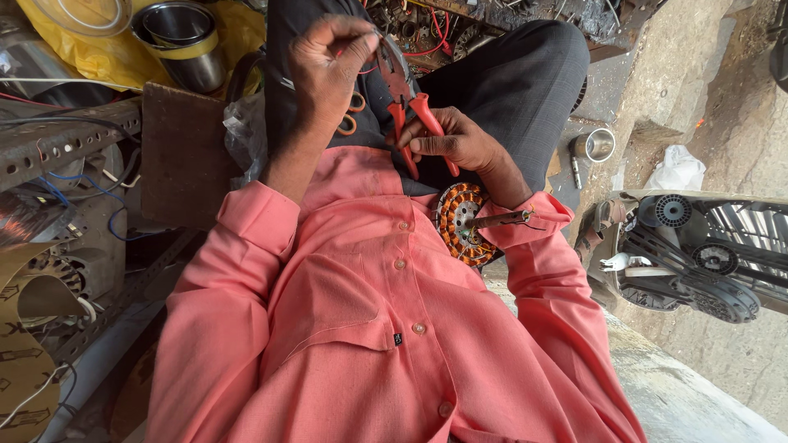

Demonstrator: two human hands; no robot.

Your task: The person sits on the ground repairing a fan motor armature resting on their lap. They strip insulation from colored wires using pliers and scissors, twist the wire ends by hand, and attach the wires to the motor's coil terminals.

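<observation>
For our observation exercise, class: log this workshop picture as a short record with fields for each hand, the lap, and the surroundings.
Right hand: grips the red handles of pliers.
Left hand: raised, fingers pinched at the pliers' nose; what they pinch is too small to tell.
Lap: copper-wound stator by the right wrist.
Clothing: pink shirt, dark trousers.
Surroundings: steel pot on the left, small metal cup on the right.

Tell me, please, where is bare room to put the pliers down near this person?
Bare room lies on the concrete ledge below the black machine, and on the brown board beside the left hand. It is crowded around the steel can, and the wound coil fills the lap under the right hand holding the pliers.
</observation>
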